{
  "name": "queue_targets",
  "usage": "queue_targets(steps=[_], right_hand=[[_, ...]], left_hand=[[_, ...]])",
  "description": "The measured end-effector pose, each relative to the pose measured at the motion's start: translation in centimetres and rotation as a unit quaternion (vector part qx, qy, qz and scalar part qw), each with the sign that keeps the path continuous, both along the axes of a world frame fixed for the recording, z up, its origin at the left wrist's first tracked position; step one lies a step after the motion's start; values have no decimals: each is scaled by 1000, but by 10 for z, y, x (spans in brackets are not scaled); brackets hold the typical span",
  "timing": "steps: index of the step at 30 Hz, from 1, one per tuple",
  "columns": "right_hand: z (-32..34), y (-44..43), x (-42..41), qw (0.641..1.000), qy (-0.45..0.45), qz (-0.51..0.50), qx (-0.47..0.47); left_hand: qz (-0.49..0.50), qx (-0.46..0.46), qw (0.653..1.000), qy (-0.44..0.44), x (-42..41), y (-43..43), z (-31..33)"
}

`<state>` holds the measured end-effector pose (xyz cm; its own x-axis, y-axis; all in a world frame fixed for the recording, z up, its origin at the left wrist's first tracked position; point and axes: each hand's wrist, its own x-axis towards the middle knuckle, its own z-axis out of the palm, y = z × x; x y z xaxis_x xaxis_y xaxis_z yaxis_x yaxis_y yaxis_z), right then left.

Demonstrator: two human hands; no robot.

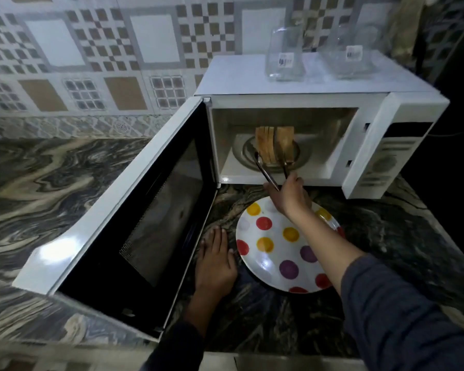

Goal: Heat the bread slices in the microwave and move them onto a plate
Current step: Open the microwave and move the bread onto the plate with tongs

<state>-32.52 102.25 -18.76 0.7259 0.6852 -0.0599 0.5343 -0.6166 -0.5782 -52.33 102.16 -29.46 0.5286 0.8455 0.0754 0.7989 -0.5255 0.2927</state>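
Head view. R hand [287, 195] grips tongs [265, 172], fingers curled round the handles. Tong arms are closed on both sides of the bread slices [268, 145], which stand on edge inside the microwave [279, 76], door [134, 210] swung open. Bread lies at 12 o'clock from R hand; plate [276, 253] at 6, under the wrist. Judged: straight pull-back needed. L hand [216, 263] lies flat on counter [386, 236] at plate's 9 o'clock; R is nearer.

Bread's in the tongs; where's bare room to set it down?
The plate is bare, bordered by the left hand and the right forearm above it. Counter right of the plate, before the microwave's control panel, is free too. Crowded: the strip between open door and plate, filled by the left hand; the microwave top holds two glass containers.
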Motion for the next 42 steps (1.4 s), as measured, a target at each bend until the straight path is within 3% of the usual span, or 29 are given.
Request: queue_targets(steps=[6, 10, 15, 21, 28, 34, 42], right_hand=[[-6, 29, 5, 999, 46, -29, 0], [-10, 49, 11, 995, 87, -26, 50], [-11, 76, 21, 999, 35, 30, 12], [-24, 109, 47, 991, 117, -21, 56], [-8, 110, 39, 993, 90, -43, 70], [-9, 101, 41, 999, 34, -36, 11], [0, 69, 13, 999, 11, 4, 35]], left_hand=[[-2, 18, 1000, -4, 0, 2, -3], [1, 19, 1000, -1, 0, 2, -3], [3, 28, 1000, 3, 0, 3, -2], [0, 29, 999, -18, 0, 2, -1], [18, 39, 999, -5, 1, 2, -3], [15, 30, 999, -17, 0, 1, -3], [12, 26, 999, -19, 1, 1, 0]])
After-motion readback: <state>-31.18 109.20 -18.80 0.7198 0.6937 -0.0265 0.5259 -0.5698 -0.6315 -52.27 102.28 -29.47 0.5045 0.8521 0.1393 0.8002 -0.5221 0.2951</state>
